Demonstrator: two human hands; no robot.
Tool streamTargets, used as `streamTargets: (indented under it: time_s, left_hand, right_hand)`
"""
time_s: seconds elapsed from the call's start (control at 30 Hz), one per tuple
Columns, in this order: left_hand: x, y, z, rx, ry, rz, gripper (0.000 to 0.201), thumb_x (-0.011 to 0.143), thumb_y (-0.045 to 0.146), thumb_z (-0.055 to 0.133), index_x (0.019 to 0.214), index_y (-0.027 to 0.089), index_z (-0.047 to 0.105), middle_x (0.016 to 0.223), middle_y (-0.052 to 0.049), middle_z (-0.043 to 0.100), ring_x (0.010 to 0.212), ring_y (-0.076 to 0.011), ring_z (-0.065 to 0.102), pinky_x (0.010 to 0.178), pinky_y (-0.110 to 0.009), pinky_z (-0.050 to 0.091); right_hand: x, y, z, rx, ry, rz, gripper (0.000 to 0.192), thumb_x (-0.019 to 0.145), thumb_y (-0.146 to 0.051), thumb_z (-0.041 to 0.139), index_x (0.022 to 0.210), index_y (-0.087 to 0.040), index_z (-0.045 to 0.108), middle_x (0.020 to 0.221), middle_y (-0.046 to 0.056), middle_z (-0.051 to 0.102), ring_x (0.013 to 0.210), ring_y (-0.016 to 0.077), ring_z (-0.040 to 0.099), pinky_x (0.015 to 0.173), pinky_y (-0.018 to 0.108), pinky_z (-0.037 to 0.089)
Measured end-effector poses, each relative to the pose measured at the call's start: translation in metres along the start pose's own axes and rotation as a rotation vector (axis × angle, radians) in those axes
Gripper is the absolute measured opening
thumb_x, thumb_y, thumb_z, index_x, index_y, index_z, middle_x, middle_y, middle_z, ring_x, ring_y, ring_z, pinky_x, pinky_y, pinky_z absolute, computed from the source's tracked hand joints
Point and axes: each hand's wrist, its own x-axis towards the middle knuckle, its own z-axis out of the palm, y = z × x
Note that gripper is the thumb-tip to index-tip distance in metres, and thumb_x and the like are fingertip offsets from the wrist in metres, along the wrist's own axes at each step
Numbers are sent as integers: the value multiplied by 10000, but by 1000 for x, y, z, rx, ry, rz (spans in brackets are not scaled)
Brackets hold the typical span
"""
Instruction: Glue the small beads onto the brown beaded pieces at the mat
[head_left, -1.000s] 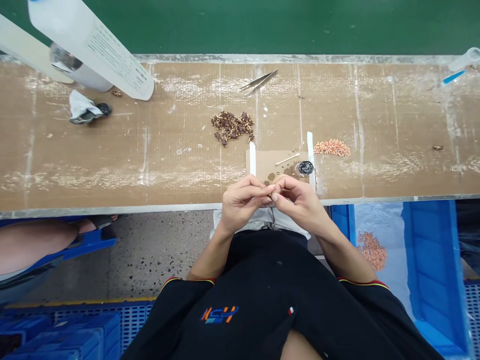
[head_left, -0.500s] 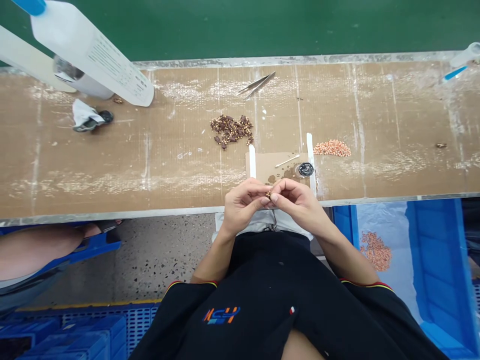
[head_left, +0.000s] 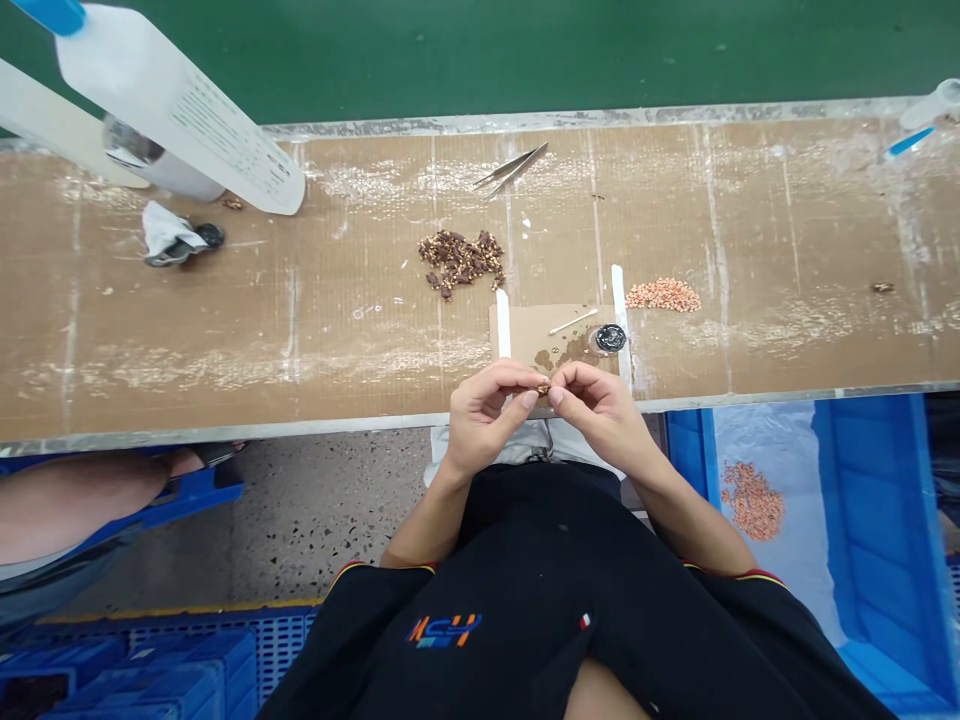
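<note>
My left hand [head_left: 487, 412] and my right hand [head_left: 600, 408] meet fingertip to fingertip at the near edge of the cardboard-covered bench [head_left: 300, 300]. Between the fingertips sits one tiny brown part [head_left: 543, 386], pinched from both sides. Just beyond the hands lies a small cardboard pad [head_left: 559, 335] with white strips along its sides, a thin stick and a small black round cap [head_left: 611, 338]. A pile of small brown parts [head_left: 461, 258] lies farther out on the bench. To its right is a pile of small orange parts [head_left: 664, 295].
Metal tweezers [head_left: 514, 168] lie near the bench's far edge. A white bottle [head_left: 172, 100] leans in at the upper left, with a crumpled white scrap [head_left: 169, 235] below it. A blue bin [head_left: 825, 520] with orange parts stands at lower right. Another person's leg [head_left: 67, 495] shows at left.
My hands have stayed together at the bench edge, fingers shifting slightly around the small part. The view has drifted a little.
</note>
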Motion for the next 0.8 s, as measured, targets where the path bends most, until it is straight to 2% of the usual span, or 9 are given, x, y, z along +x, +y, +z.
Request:
streamTargets:
  time_s: [0.13, 0.33, 0.6, 0.8]
  left_hand:
    - [-3, 9, -3, 61, -21, -59, 78, 935, 265, 782, 983, 215, 818, 877, -59, 771, 790, -151, 717, 700, -257, 599]
    - [-3, 12, -3, 22, -27, -97, 52, 911, 248, 797, 939, 204, 804, 807, -32, 739, 719, -125, 704, 666, -225, 595]
    - [-2, 12, -5, -28, -28, -158, 173, 867, 336, 845, 834, 185, 769, 747, -25, 709, 663, -114, 671, 618, -210, 576]
    - [-3, 11, -2, -40, -32, -147, 150, 889, 324, 835, 851, 193, 771, 754, -22, 717, 667, -113, 684, 644, -214, 590]
  right_hand:
    - [-1, 1, 0, -24, 37, -9, 435, 834, -591, 815, 779, -217, 600, 672, -31, 564, 612, 117, 486, 585, 264, 445]
    - [-4, 1, 1, -67, 39, -37, 331, 864, -487, 777, 776, -213, 612, 685, -14, 616, 616, 117, 515, 585, 261, 452]
    - [-7, 1, 3, -91, 22, -56, 331, 879, -490, 754, 770, -222, 593, 673, -18, 603, 607, 120, 521, 564, 256, 443]
    - [-6, 2, 3, -109, 26, -68, 342, 884, -503, 748, 763, -221, 597, 657, -22, 587, 598, 119, 508, 555, 255, 433]
